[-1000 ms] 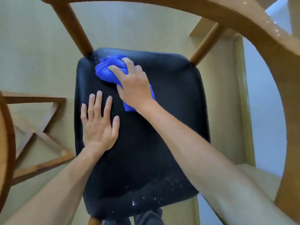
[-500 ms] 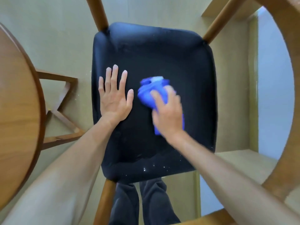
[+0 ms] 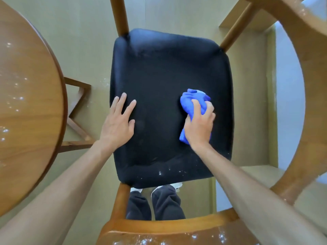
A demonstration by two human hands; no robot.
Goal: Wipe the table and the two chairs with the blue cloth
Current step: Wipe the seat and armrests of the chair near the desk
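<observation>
Swept rt across seat (image 3: 159,76): right hand (image 3: 199,128) clamps blue cloth (image 3: 192,103); white specks at 6 o'clock, left hand (image 3: 115,128) flat.

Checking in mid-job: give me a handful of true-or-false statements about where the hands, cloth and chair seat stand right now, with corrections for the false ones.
1. The right hand grips the bunched blue cloth on the black chair seat. True.
2. The left hand holds a second cloth. False: it lies flat on the seat with straight fingers, holding nothing.
3. The cloth sits toward the right side of the seat. True.
4. The cloth is on the round wooden table. False: it is on the seat; the table stands to the left, with pale specks on it.
5. White specks show near the seat's front edge. True.
</observation>
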